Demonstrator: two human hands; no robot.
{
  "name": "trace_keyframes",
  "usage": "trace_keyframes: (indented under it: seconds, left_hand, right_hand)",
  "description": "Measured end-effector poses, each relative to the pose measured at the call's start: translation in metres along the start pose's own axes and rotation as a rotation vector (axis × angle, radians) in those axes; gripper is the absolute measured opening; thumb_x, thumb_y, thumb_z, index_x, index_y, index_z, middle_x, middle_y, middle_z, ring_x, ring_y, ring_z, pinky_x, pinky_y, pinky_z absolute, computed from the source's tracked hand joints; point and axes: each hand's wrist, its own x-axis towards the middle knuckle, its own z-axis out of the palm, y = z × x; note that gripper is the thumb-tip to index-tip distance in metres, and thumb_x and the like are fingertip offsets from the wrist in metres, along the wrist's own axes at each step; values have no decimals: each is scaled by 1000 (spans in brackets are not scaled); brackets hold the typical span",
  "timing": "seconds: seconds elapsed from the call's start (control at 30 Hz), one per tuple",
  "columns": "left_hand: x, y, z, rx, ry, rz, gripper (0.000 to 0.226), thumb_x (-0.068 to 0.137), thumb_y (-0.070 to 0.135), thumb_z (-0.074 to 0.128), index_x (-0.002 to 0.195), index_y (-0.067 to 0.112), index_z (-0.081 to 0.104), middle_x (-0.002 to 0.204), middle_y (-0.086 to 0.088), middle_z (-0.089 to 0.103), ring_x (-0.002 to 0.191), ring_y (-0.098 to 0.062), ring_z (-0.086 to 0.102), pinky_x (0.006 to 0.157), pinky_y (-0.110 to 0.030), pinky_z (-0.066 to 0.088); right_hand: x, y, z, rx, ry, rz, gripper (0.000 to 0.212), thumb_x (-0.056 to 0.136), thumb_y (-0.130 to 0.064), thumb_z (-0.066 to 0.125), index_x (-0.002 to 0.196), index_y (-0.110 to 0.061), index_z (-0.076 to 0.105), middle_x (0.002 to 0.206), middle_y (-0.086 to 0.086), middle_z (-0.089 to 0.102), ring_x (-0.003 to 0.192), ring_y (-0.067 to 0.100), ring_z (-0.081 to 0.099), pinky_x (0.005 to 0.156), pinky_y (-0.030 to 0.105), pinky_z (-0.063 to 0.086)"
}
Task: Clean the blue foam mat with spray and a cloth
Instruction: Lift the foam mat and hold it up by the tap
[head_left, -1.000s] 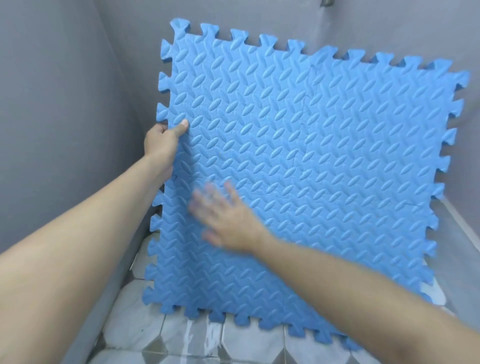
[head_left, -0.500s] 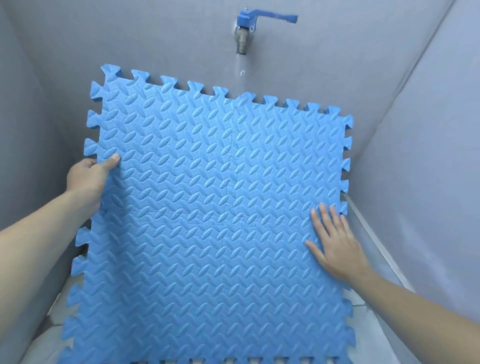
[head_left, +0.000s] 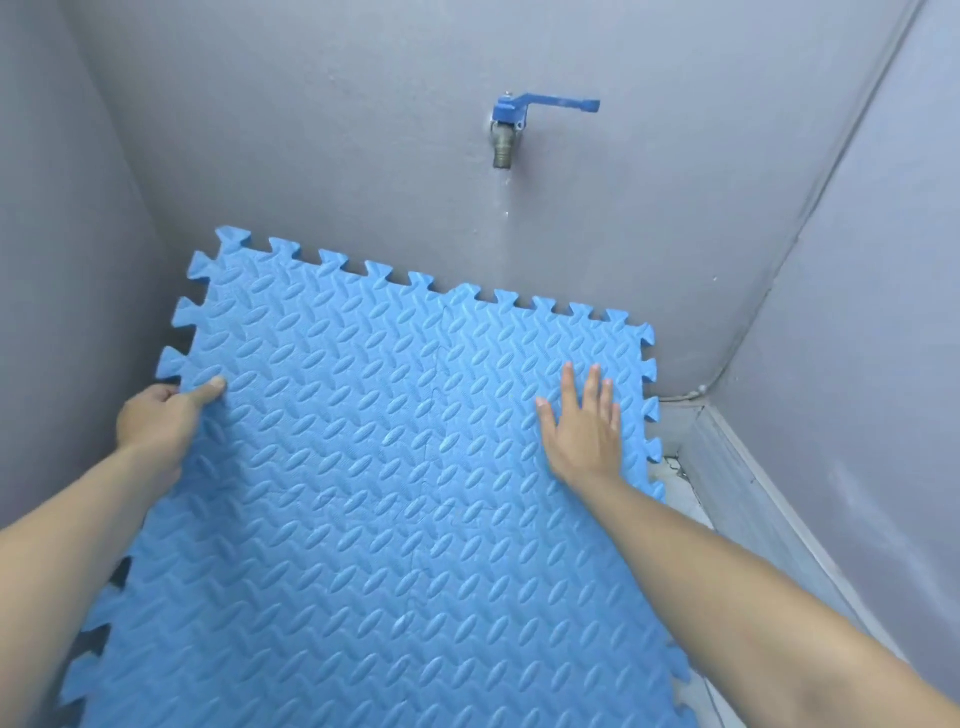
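The blue foam mat (head_left: 374, 493) fills the near and middle of the view, textured side up, its near part running out of the bottom of the view and its far edge tilted up against the grey back wall (head_left: 311, 130). Both bare forearms reach in from the near corners. On the left, the left hand (head_left: 156, 421) grips the mat's toothed left edge, thumb pressed on top of the foam and fingers curled round underneath. Over on the right, the right hand (head_left: 584, 421) lies flat on the mat close to its right edge, fingers straight and slightly spread, palm down on the raised pattern. Beyond the right edge, a strip of pale floor (head_left: 675, 478) shows in the corner. Farther up, on the back wall above the mat, sits a tap (head_left: 506, 132) with a blue lever handle pointing right.
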Motion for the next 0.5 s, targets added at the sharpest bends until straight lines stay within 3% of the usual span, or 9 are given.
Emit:
trace_keyframes:
  seconds: [0.07, 0.1, 0.13, 0.2, 0.23, 0.3, 0.37, 0.43, 0.5]
  left_hand:
    - [-1, 2, 4, -1, -5, 28, 51, 84, 34, 71, 120, 0, 60, 124, -8, 61, 111, -27, 56, 84, -31, 39]
    - [-1, 3, 6, -13, -14, 28, 50, 85, 33, 71, 121, 0, 60, 125, -8, 60, 111, -26, 56, 84, -31, 39]
    - [-2, 3, 9, -22, -24, 21, 48, 86, 31, 70, 120, -1, 60, 123, -6, 61, 108, -24, 56, 84, -30, 38]
    - [-7, 5, 19, -26, -64, 27, 46, 86, 31, 70, 119, 1, 61, 122, -4, 61, 102, -20, 54, 84, -31, 39]
    - [-10, 5, 24, -34, -88, 39, 44, 86, 31, 70, 117, 2, 62, 123, -2, 61, 102, -19, 54, 85, -31, 39]
    - [-13, 7, 34, -47, -118, 55, 26, 87, 29, 69, 99, 7, 64, 112, 4, 58, 100, -16, 49, 85, -29, 35]
    - [-17, 11, 40, -57, -150, 56, 20, 87, 30, 69, 83, 15, 58, 101, 5, 57, 97, -15, 48, 84, -30, 35]
    - [-15, 8, 43, -71, -150, 67, 25, 85, 34, 70, 91, 13, 57, 100, 2, 59, 95, -17, 51, 82, -31, 38]
    - [-14, 9, 43, -75, -135, 70, 25, 85, 34, 70, 89, 14, 57, 89, 4, 57, 87, -17, 52, 75, -30, 41]
  right_hand:
    - [-13, -18, 7, 41, -50, 1, 70, 99, -59, 23, 157, -25, 4, 165, 5, -6, 152, 27, -8, 122, 50, 2]
    - [-34, -29, 20, 3, -77, -146, 70, 98, -60, 23, 157, -26, 6, 165, 4, -4, 152, 28, -7, 122, 52, 6]
    - [-64, -42, 35, -58, -101, -363, 68, 98, -61, 23, 156, -28, 11, 165, 2, 3, 152, 29, -3, 120, 55, 14]
    - [-137, -66, 61, -303, -178, -979, 60, 98, -61, 24, 152, -35, 22, 163, -2, 19, 150, 28, 15, 114, 59, 27]
    - [-162, -71, 69, -482, -258, -1251, 55, 99, -57, 24, 151, -38, 23, 162, -7, 21, 149, 23, 21, 115, 58, 24]
    - [-166, -71, 70, -782, -342, -1490, 50, 101, -49, 26, 150, -41, 22, 162, -12, 19, 149, 14, 22, 119, 59, 10]
    - [-129, -56, 65, -670, -224, -1359, 53, 98, -54, 29, 150, -41, 29, 160, -8, 27, 147, 17, 27, 117, 60, 21]
    - [-79, -33, 44, -537, -204, -1016, 58, 98, -61, 25, 151, -38, 29, 159, -4, 30, 146, 20, 32, 111, 60, 32]
    - [-31, 0, 12, -440, -187, -643, 65, 96, -67, 14, 154, -37, 20, 163, -3, 19, 149, 23, 23, 114, 59, 28]
